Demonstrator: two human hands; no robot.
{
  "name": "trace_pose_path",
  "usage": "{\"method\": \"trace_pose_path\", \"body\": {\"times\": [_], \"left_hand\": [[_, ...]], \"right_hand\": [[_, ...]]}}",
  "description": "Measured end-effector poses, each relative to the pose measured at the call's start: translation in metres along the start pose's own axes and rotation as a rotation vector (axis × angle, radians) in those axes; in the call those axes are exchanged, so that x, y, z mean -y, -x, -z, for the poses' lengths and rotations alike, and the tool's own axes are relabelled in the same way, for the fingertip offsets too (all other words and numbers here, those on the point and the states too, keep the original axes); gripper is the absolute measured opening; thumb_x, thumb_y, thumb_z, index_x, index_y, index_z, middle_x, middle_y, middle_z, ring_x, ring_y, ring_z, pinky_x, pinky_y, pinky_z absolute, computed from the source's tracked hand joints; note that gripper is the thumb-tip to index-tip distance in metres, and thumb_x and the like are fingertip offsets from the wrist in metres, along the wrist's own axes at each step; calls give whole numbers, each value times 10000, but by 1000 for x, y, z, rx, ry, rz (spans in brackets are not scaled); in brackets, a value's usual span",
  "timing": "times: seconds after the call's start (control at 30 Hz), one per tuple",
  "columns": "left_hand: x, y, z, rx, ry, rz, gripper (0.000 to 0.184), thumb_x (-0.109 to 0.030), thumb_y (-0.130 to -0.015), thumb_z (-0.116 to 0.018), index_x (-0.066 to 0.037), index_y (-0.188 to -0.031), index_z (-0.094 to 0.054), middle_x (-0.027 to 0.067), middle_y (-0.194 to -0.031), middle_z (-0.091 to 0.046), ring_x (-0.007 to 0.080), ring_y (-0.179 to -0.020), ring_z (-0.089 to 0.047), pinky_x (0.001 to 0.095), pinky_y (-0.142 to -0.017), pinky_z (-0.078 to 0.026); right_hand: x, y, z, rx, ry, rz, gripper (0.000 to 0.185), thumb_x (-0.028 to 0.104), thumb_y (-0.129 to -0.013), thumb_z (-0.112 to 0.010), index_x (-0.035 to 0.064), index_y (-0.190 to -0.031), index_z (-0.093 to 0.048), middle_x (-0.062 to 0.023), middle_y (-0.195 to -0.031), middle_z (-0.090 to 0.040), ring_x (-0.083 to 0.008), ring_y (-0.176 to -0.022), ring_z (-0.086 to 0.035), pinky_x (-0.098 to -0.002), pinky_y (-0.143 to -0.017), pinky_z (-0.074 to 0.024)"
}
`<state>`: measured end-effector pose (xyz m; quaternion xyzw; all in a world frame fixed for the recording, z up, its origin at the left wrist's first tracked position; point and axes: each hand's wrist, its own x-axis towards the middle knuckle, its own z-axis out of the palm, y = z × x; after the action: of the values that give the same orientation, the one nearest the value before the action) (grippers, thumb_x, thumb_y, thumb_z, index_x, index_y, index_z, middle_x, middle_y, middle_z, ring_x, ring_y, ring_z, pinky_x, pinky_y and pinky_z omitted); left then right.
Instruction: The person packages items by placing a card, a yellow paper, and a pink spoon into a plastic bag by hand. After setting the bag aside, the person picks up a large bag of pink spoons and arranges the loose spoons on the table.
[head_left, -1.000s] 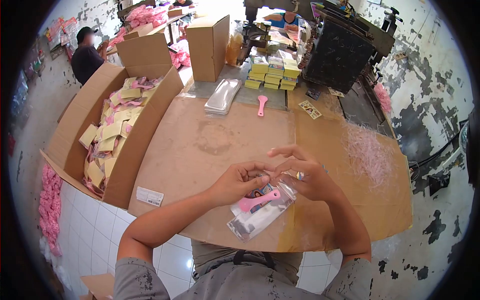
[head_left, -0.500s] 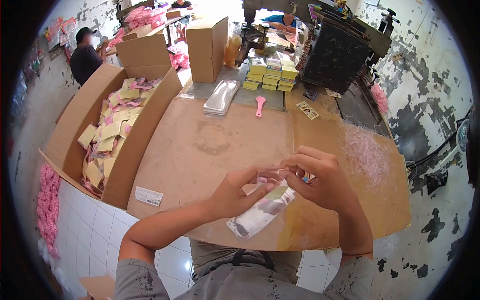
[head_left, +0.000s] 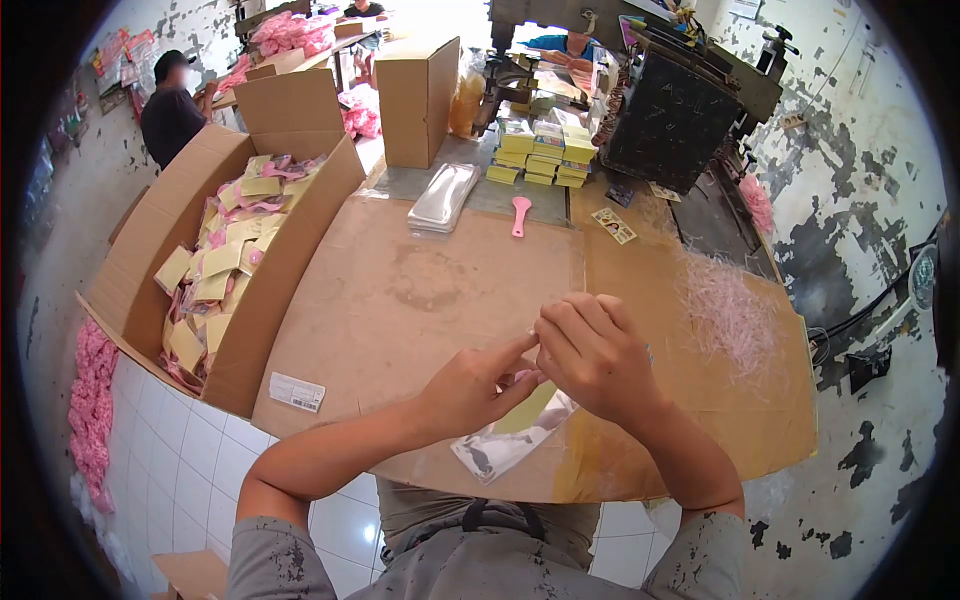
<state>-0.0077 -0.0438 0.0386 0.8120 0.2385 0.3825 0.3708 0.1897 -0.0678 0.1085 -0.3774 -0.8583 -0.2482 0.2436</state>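
Near the front edge of the table, a clear plastic package (head_left: pixel 495 455) with a pale yellow card (head_left: pixel 527 412) in it lies under my hands. My left hand (head_left: pixel 475 390) is closed on the upper part of the package, where a bit of pink shows by the fingers. Fingers curled, my right hand (head_left: pixel 598 355) pinches at the package's top end, touching the left fingertips. What exactly sits between the right fingers is hidden. Farther back on the table lie a pink spoon-shaped piece (head_left: pixel 520 216) and a stack of clear plastic sleeves (head_left: pixel 443 198).
A long cardboard box (head_left: pixel 290 290) of packed yellow-card packages stands at left. Stacks of yellow cards (head_left: pixel 540 155) sit at the back beside a dark machine (head_left: pixel 670 125). Shredded plastic strips (head_left: pixel 730 310) lie at right. Other people are in the background.
My right hand has moved slightly left and turned, its fingers curling tighter against the left fingertips. More of the yellow card shows below the hands. The package's lower end stays in place.
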Motion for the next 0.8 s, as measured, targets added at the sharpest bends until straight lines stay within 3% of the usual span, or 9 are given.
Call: {"method": "trace_pose_path", "body": {"times": [0.07, 0.13, 0.27, 0.33, 0.4, 0.5, 0.6, 0.7, 0.8], "left_hand": [[0, 1, -3, 19, -2, -22, 541, -132, -982, -702, 50, -1448, -496, 172, -885, -779, 223, -673, -749, 323, -656, -593], [-4, -4, 6, 102, 72, 88, 504, -94, -1007, -670, 33, -1463, -494, 159, -995, -784, 190, -838, -759, 323, -768, -614], [8, -8, 4, 54, 564, 279, 433, -99, -1058, -610, -4, -1467, -505, 163, -1158, -762, 181, -1069, -730, 329, -928, -593], [5, -11, 10, 57, 638, 315, 404, -122, -1080, -575, -11, -1463, -509, 168, -1206, -743, 188, -1140, -698, 337, -982, -565], [6, -14, 14, 57, 685, 333, 390, -144, -1096, -549, -15, -1462, -511, 172, -1229, -734, 191, -1176, -682, 341, -1011, -547], [12, -15, 14, 47, 692, 337, 391, -166, -1107, -528, -14, -1467, -509, 176, -1232, -733, 188, -1179, -680, 337, -1016, -538], [13, -14, 14, 50, 639, 355, 404, -167, -1110, -520, -13, -1483, -494, 178, -1240, -731, 183, -1179, -680, 326, -1011, -536], [11, -14, 13, 55, 609, 359, 442, -154, -1104, -529, -12, -1516, -450, 171, -1214, -743, 178, -1167, -686, 321, -1011, -534], [13, -16, 11, 43, 654, 347, 488, -138, -1096, -545, -1, -1542, -401, 169, -1178, -756, 172, -1144, -696, 314, -1008, -533]], "right_hand": [[-4, 0, 1, 8, 8, -46, 145, 148, -756, -711, 59, -833, -627, -68, -944, -608, -232, -952, -613, -392, -868, -454], [-17, -4, 3, -70, 23, -125, 137, 136, -745, -691, 57, -821, -608, -85, -920, -589, -240, -919, -605, -398, -823, -461], [-86, 37, 38, 151, -1119, -850, 50, 35, -926, -583, 34, -878, -569, -59, -775, -603, -138, -663, -572, -283, -595, -470], [-142, 99, 60, 144, -1628, -851, 59, 62, -969, -573, 51, -910, -573, -29, -695, -582, -99, -588, -553, -236, -563, -463], [-202, 157, 64, -15, -1856, -704, 151, -22, -943, -517, 21, -1055, -610, -76, -857, -636, -180, -766, -649, -312, -696, -549], [-236, 231, 46, 102, 10, -820, 421, -95, -871, -535, 9, -1271, -612, -151, -1142, -691, -263, -1037, -674, -388, -892, -555], [-214, 225, 68, 112, 27, -1041, 593, -143, -807, -549, 29, -1372, -602, -181, -1388, -623, -317, -1258, -598, -424, -1045, -490], [-191, 200, 79, 133, 33, -974, 514, -104, -837, -586, 37, -1328, -645, -185, -1352, -649, -314, -1252, -612, -408, -1035, -489], [-185, 185, 58, 70, -308, -1158, 430, -17, -867, -651, 51, -1290, -678, -174, -1318, -671, -325, -1250, -609, -405, -1042, -475]]}}
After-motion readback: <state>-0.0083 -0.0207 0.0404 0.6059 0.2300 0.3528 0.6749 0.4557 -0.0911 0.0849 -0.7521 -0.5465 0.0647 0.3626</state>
